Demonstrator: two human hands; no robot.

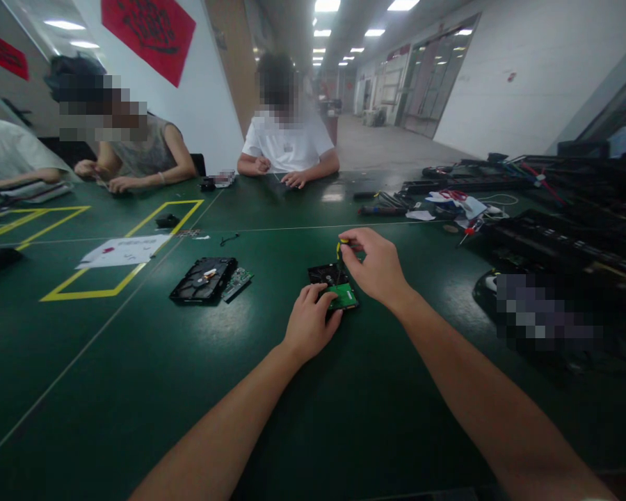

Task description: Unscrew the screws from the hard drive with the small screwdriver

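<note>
A hard drive (pixel 320 274) lies on the green table, its black body at the back and a green circuit board (pixel 346 298) at the front. My left hand (pixel 311 321) grips its near left side, fingers over the top and thumb at the front edge. Above the drive, my right hand (pixel 373 263) is closed around a small screwdriver (pixel 339 250) with a yellow and black handle. The screwdriver points down at the drive; I cannot make out its tip. To the left lie another black hard drive (pixel 204 280) and a loose circuit board (pixel 238 284).
On the right, black equipment and cables (pixel 553 236) are piled up. Hand tools (pixel 383 209) lie farther back. A white paper sheet (pixel 122 252) rests across yellow tape (pixel 83 295) at left. Across the table sit several people, one in a white shirt (pixel 291 146).
</note>
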